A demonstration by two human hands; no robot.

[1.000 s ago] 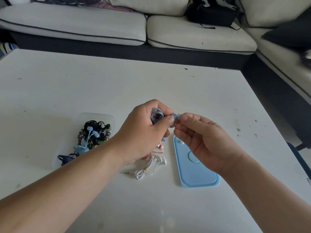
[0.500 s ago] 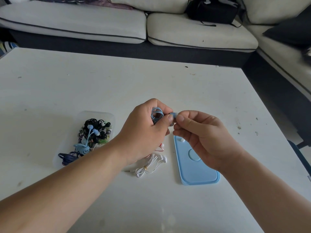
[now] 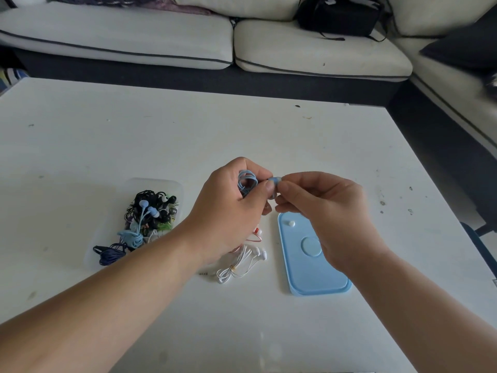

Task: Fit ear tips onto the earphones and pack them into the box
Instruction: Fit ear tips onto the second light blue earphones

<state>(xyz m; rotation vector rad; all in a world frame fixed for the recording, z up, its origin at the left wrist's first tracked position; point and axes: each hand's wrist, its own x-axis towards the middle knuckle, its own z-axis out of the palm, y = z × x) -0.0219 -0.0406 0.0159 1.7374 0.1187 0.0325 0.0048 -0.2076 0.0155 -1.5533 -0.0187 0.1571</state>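
Note:
Above the white table [image 3: 188, 135], my left hand [image 3: 231, 208] is closed around a coiled light-blue earphone cable [image 3: 246, 181]. Its earbud [image 3: 274, 180] sticks out between my thumb and the fingertips of my right hand [image 3: 322, 211], which pinch the bud's end; I cannot make out the ear tip itself. A clear plastic box [image 3: 161, 184] at the left holds several tangled earphones [image 3: 150, 214]. The blue lid [image 3: 312, 275] lies under my right hand with a small white ear tip [image 3: 291, 223] on it.
White earphones [image 3: 242, 262] and a red-corded pair [image 3: 256, 235] lie on the table between box and lid. A cream sofa [image 3: 309, 49] runs along the far side and right, with a black bag [image 3: 338, 14] on it. The table's right edge drops to dark floor.
Both hands stay together on the blue earbud; my right fingertips have shifted slightly on it. The view has tipped down a little.

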